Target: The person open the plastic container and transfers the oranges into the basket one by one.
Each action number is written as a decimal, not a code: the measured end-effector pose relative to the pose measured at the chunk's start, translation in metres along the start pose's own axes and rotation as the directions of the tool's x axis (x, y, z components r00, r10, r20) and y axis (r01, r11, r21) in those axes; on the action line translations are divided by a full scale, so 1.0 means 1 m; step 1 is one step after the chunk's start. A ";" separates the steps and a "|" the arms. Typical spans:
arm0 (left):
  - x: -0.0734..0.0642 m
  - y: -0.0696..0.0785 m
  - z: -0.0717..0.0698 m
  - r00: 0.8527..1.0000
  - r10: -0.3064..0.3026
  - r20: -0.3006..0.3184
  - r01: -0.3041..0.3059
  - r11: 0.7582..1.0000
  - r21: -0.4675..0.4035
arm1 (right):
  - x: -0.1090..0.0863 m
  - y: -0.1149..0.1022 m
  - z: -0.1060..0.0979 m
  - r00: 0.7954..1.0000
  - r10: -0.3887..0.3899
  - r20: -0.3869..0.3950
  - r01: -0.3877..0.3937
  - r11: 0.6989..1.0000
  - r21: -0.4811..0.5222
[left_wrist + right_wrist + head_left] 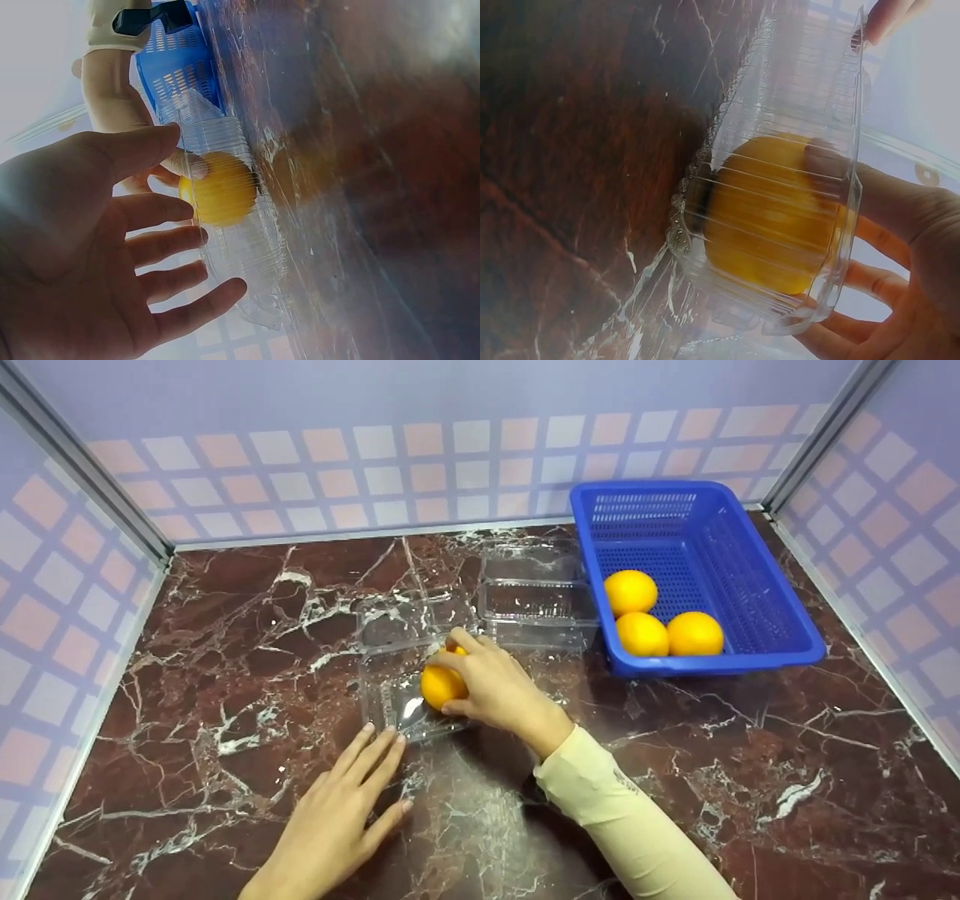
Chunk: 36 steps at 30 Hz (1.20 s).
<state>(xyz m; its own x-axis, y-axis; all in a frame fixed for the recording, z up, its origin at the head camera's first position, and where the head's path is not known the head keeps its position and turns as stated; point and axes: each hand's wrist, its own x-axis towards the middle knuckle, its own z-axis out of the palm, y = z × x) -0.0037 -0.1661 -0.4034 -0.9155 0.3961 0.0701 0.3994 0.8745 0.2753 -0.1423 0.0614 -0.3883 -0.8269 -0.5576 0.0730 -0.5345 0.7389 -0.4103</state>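
My right hand (496,684) grips an orange (441,688) inside the near tray of a clear plastic clamshell container (384,690). In the right wrist view the orange (769,217) shows through the ribbed clear wall, thumb on one side and fingers on the other. The container's lid (397,622) is folded back behind the tray. My left hand (337,810) lies with fingers extended, fingertips right at the tray's front left corner. In the left wrist view that hand (97,247) is spread beside the wall and holds nothing.
A second open clear clamshell (536,600) lies behind and to the right, close against a blue plastic basket (780,585). Three oranges (695,634) sit in the basket's front left part. Tiled-pattern panels (427,435) border the marbled tabletop (225,825) at the back and sides.
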 end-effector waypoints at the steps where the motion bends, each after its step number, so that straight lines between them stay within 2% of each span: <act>1: 0.000 0.000 0.000 1.000 0.001 0.000 -0.001 1.000 0.001 | 0.000 0.000 0.000 1.000 0.000 -0.002 0.000 1.000 0.000; 8: 0.001 0.000 -0.002 1.000 -0.002 0.014 0.002 1.000 -0.006 | 0.000 0.000 -0.001 1.000 -0.003 -0.015 0.003 1.000 0.003; 30: -0.001 0.001 -0.002 1.000 0.000 0.018 0.000 1.000 0.003 | -0.001 -0.004 0.004 0.998 0.060 -0.011 -0.060 0.998 -0.006; 36: 0.000 -0.001 -0.004 1.000 0.006 0.006 -0.006 1.000 0.006 | 0.002 -0.010 0.007 0.997 0.070 -0.020 -0.071 0.997 -0.041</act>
<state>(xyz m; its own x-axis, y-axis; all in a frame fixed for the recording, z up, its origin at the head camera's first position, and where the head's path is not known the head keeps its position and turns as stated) -0.0046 -0.1682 -0.3994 -0.9129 0.4028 0.0658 0.4050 0.8739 0.2687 -0.1376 0.0502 -0.3904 -0.8654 -0.4972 0.0620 -0.4815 0.7911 -0.3772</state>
